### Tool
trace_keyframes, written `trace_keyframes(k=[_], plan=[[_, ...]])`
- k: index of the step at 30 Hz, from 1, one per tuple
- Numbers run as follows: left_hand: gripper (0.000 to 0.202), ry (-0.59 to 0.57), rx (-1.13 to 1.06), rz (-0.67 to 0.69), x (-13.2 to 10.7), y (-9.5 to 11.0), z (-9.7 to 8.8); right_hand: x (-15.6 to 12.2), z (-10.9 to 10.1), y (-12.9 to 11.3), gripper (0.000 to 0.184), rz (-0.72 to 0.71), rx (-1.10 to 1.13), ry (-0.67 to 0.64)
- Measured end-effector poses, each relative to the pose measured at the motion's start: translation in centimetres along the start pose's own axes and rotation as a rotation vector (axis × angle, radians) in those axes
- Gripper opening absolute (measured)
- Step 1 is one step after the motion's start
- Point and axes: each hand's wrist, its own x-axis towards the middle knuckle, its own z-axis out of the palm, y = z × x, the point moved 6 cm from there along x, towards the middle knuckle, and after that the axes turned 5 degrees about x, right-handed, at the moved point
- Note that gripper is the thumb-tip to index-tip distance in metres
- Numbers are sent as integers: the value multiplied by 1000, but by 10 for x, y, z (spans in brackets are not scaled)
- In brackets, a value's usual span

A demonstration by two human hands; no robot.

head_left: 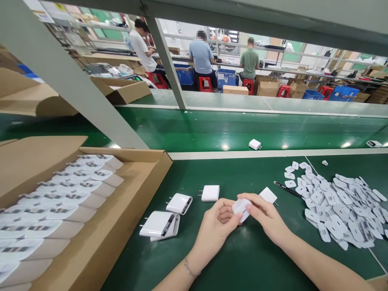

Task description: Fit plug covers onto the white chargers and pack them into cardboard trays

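Between both hands, above the green table, is a white charger (241,209) whose flat end face is turned up. My left hand (220,220) wraps its fingers and thumb around the left and lower side. My right hand (263,214) pinches it from the right, the thumb on the face. Just behind my right hand lies a white plug charger (268,195). Left of my hands are another charger (210,193), one with an open dark end (179,203), and a stacked pair (160,223) with prongs pointing left.
At left a cardboard box (145,182) holds rows of chargers (69,188). A pile of white end caps (342,206) and black tweezers (287,188) lie at right. One charger (255,144) sits on the green belt (206,129). Co-workers (201,56) sit far behind; a grey post slants at left.
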Motion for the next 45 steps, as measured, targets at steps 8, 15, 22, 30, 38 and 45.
trace_keyframes(k=[8, 15, 22, 30, 38, 45], plan=[[28, -23, 2, 49, 3, -1, 4, 5, -5, -5, 27, -43, 56, 10], [44, -233, -343, 17, -7, 11, 14, -9, 8, -33, 25, -232, -41, -103], [37, -110, -271, 227, -10, 83, -6, 43, 9, -75, 45, -400, -462, -158], [31, 65, 482, 440, -33, 204, -148, 175, -22, -37, 50, -343, -1008, -21], [15, 164, 1298, 244, -13, 166, -260, 235, -6, 15, 36, -325, -1253, -6], [19, 39, 1533, 46, 49, 118, -273, 245, 8, 11, 39, -318, -1273, -66]])
